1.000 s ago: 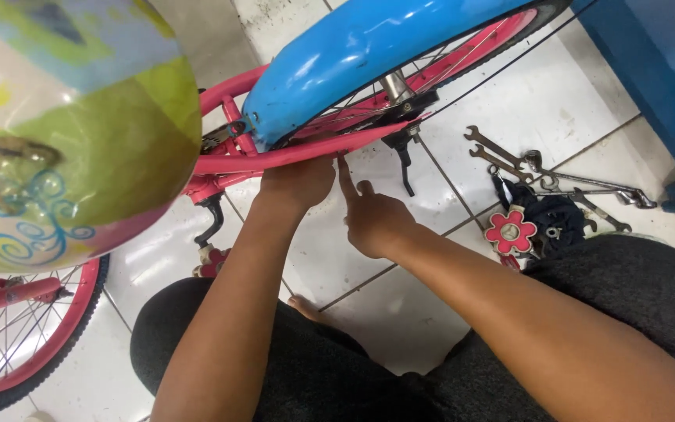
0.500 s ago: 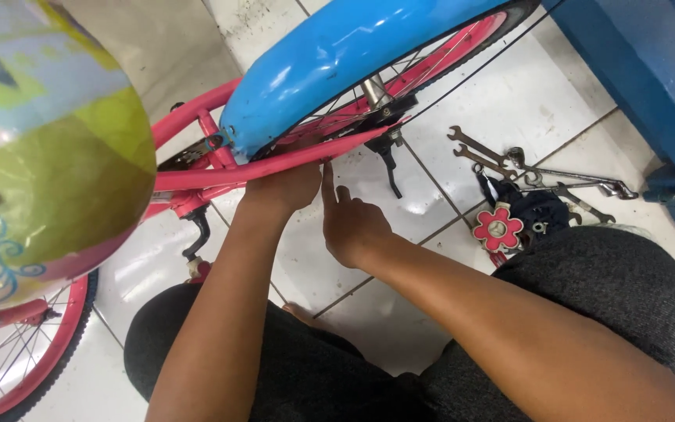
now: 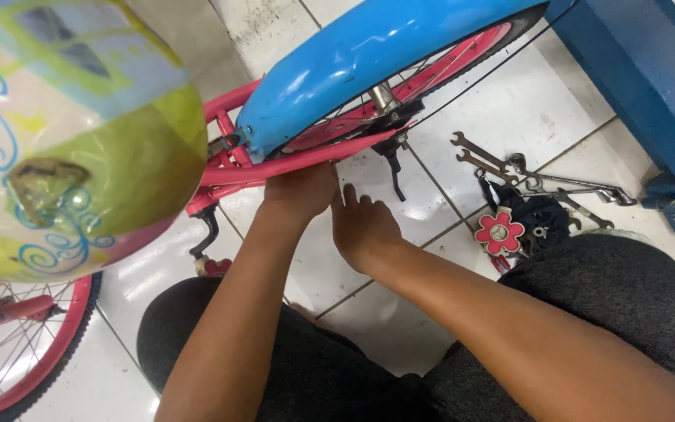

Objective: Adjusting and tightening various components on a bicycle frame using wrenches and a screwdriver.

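A small pink bicycle lies across the white tiled floor, its pink frame tube (image 3: 236,173) running under a blue rear mudguard (image 3: 353,59). My left hand (image 3: 300,190) reaches up beneath that tube, fingers curled against its underside and partly hidden by it. My right hand (image 3: 362,227) sits just beside it, fingers pointing up toward the same tube; what it touches is hidden. The rear wheel hub (image 3: 384,100) and a black kickstand (image 3: 394,168) are just beyond my hands.
Several metal wrenches (image 3: 541,178) lie on the tiles at right, next to a black pouch with a pink flower piece (image 3: 498,233). A blue cabinet (image 3: 650,86) stands at far right. A colourful seat (image 3: 72,133) fills the upper left; the front wheel (image 3: 17,352) is at lower left.
The view has drifted so the bicycle and tools sit slightly differently in frame. Both hands stay under the pink tube, the right hand's fingers a little closer to the left.
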